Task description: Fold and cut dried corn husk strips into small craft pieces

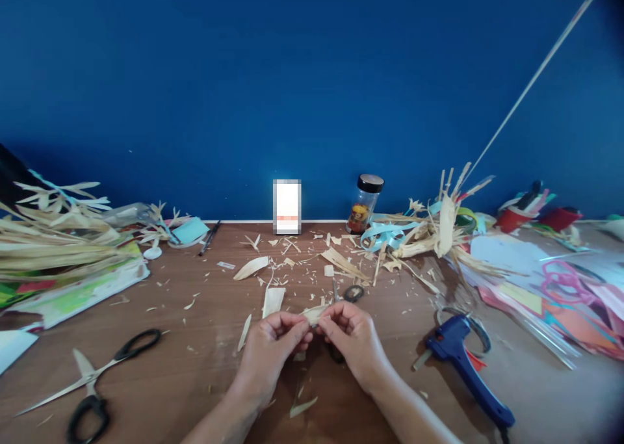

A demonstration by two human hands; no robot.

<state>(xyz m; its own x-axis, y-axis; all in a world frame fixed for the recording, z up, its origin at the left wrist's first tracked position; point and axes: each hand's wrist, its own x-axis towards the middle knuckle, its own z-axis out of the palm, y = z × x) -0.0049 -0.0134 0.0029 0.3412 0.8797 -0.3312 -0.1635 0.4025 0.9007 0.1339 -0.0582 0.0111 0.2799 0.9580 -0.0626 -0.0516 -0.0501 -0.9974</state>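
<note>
Between my two hands, low over the middle of the table, is a small pale strip of dried corn husk point(314, 313). My left hand point(275, 346) pinches its left end between thumb and fingers. The right end is pinched by my right hand point(351, 337) in the same way. Partly hidden under my right hand lies a small pair of scissors with black handles point(354, 293). Cut husk pieces point(273, 301) lie just beyond my left hand, and a thin sliver point(303, 407) rests between my forearms.
Large black-handled scissors point(92, 379) lie open at left. At right are a blue glue gun point(458, 356) and pink scissors point(565, 281) on papers. Husk bundles point(63, 242) flank both sides. A black-lidded jar point(364, 203) stands by the blue wall point(312, 93).
</note>
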